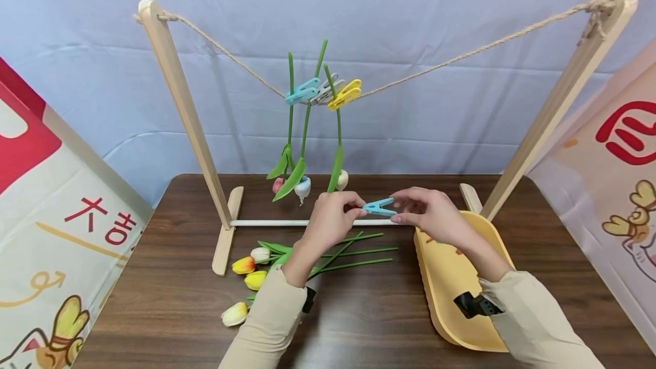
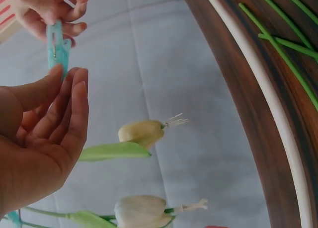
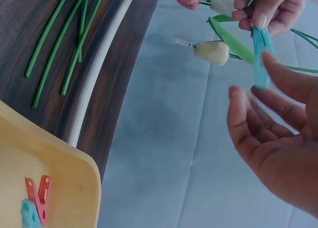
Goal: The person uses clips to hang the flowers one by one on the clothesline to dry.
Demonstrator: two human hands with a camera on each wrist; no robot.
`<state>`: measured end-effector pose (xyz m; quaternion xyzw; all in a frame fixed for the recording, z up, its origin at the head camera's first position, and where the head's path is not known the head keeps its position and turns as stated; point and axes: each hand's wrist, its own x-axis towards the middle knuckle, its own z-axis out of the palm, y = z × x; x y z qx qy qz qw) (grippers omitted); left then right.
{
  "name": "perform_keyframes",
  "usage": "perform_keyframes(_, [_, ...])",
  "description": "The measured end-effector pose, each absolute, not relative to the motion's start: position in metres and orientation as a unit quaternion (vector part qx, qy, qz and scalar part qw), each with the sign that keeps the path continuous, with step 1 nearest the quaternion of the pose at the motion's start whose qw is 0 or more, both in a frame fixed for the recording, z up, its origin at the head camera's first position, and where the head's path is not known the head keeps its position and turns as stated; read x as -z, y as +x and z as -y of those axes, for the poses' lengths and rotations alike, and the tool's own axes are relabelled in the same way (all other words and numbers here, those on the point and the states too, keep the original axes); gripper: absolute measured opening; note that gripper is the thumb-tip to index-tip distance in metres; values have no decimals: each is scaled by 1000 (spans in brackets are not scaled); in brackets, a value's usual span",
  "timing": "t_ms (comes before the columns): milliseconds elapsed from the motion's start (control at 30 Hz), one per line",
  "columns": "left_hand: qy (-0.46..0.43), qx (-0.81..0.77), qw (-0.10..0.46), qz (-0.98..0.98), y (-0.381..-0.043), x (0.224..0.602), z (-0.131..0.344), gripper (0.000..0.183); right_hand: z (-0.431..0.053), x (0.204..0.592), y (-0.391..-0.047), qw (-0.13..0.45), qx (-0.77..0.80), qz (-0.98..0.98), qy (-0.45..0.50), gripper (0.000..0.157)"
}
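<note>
A light blue clothespin (image 1: 379, 207) is held level between both hands, in front of the hanging flowers. My left hand (image 1: 330, 218) pinches its left end between thumb and fingertips. At the other end, the thumb and fingers of my right hand (image 1: 435, 215) close on the spread handles; the right wrist view shows thumb and forefinger on the clothespin (image 3: 261, 59). Behind the hands, a blue clothespin (image 1: 302, 91), a grey clothespin (image 1: 325, 90) and a yellow clothespin (image 1: 345, 94) fasten three artificial tulips upside down on a rope (image 1: 461, 56).
Two wooden posts (image 1: 187, 113) carry the sagging rope, with a white rod (image 1: 271, 223) between their feet. Several tulips (image 1: 243, 265) lie at left on the brown table (image 1: 179, 300). A yellow basket (image 1: 435, 312) at right contains a red clothespin (image 3: 40, 198) and a blue one.
</note>
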<state>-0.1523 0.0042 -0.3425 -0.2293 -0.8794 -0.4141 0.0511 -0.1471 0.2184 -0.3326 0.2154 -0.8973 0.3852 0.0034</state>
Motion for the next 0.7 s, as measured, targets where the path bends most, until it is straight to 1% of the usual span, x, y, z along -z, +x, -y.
perform_keyframes(167, [-216,428,45,876,-151,341,-2,4,-219,331,-147,7,-419,881,219,27])
perform_keyframes(333, [-212,417,39,883,-150,340,3,9,-219,331,-145,37,-421,877,230,23])
perform_keyframes(500, [-169,399,39,900,-149,339,27,13,-230,336,-144,64,-411,882,222,20])
perform_keyframes(600, [-141,392,19,909,-146,342,43,10,-240,340,-143,59,-403,889,208,20])
perform_keyframes(700, [-127,379,-5,917,-145,353,52,7,-248,343,-142,43,-397,896,192,21])
